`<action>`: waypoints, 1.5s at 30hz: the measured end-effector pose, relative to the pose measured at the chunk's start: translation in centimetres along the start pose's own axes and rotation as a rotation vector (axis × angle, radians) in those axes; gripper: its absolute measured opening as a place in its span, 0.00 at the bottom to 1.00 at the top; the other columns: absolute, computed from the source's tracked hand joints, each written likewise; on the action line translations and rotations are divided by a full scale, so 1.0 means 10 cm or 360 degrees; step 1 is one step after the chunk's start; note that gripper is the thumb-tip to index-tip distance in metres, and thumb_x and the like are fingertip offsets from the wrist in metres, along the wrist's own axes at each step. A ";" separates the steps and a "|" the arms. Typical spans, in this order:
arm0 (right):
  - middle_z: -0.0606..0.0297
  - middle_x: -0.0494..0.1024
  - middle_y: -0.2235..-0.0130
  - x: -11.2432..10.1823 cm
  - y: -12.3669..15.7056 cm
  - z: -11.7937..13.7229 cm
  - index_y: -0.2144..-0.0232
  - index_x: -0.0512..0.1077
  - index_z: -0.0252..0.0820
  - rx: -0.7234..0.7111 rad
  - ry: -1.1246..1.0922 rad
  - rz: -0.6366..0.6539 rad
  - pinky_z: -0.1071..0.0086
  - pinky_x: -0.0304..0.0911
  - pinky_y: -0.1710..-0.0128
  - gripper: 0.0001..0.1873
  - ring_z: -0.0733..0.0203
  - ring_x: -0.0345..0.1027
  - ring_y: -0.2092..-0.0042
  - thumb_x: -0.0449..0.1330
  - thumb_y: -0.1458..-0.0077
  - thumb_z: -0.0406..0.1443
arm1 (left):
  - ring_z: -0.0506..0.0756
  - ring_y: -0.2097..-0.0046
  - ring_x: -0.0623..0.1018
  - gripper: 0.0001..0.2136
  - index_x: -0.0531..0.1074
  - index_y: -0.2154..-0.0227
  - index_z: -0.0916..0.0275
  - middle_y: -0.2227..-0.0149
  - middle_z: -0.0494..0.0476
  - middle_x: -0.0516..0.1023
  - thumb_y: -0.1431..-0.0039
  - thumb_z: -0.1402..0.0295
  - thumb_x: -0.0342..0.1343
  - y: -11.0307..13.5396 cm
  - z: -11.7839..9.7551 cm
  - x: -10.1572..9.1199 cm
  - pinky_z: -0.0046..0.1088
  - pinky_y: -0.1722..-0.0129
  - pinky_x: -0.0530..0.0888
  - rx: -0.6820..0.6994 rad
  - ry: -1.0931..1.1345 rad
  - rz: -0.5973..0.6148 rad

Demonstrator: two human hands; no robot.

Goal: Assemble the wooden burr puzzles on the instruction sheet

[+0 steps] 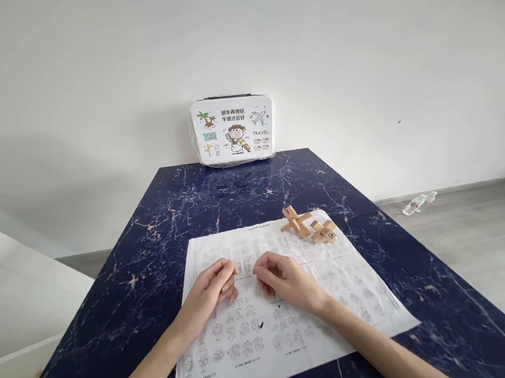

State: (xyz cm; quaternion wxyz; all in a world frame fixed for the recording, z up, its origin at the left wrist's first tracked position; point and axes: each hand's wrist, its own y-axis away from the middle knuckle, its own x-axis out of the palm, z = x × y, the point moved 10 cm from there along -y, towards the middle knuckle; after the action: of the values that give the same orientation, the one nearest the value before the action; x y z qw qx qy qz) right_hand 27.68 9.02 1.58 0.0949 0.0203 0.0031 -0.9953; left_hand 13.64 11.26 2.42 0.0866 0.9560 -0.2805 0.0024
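Observation:
My left hand point(216, 282) rests on a large printed sheet point(297, 353), fingers curled in and the thumb against the index finger. Across a small gap, my right hand point(284, 276) lies on the same paper, loosely closed in a similar way. Nothing shows in either hand. Beyond my right hand, at the sheet's upper right corner, stands a wooden interlocking puzzle point(296, 223) with crossed bars and a dark mark on one end. Just in front of it sits a second, more compact wooden puzzle point(324, 233), also marked. Rows of small assembly drawings cover the sheet.
The dark blue marble-patterned table point(235, 197) carries the sheet. At its far end a white cartoon-printed case point(235, 129) in clear wrapping leans on the wall point(86, 68). Clear plastic bottles point(419, 203) lie on the floor to the right.

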 end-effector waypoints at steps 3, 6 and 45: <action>0.68 0.76 0.73 -0.01 0.00 -0.01 0.66 0.70 0.44 0.0007 0.0021 -0.0008 0.66 0.64 0.70 0.12 0.62 0.69 0.73 0.59 0.30 0.43 | 0.50 0.73 0.56 0.18 0.67 0.69 0.59 0.74 0.45 0.55 0.26 0.52 0.54 0.00 0.02 -0.01 0.30 0.67 0.68 -0.0015 0.0006 -0.0014; 0.69 0.75 0.74 -0.02 0.00 -0.03 0.66 0.69 0.45 0.0010 0.0019 -0.0022 0.66 0.63 0.70 0.11 0.62 0.68 0.73 0.57 0.30 0.41 | 0.50 0.73 0.56 0.18 0.69 0.68 0.60 0.75 0.44 0.55 0.27 0.52 0.54 0.00 0.03 -0.01 0.30 0.67 0.68 -0.0031 0.0013 -0.0018; 0.81 0.47 0.82 -1.15 0.00 -0.20 0.78 0.55 0.49 -0.0427 -0.1397 -0.0476 0.75 0.45 0.88 0.24 0.66 0.30 0.83 0.59 0.34 0.46 | 0.51 0.73 0.61 0.19 0.68 0.67 0.59 0.75 0.44 0.56 0.30 0.47 0.55 0.02 0.02 -0.02 0.32 0.66 0.68 -0.0034 0.0018 -0.0005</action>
State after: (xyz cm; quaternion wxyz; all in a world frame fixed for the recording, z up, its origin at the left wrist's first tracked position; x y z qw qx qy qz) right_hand 39.01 11.21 0.01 -0.0551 -0.4149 0.0940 -0.9033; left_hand 13.36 11.21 2.19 0.0985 0.9554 -0.2785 0.0048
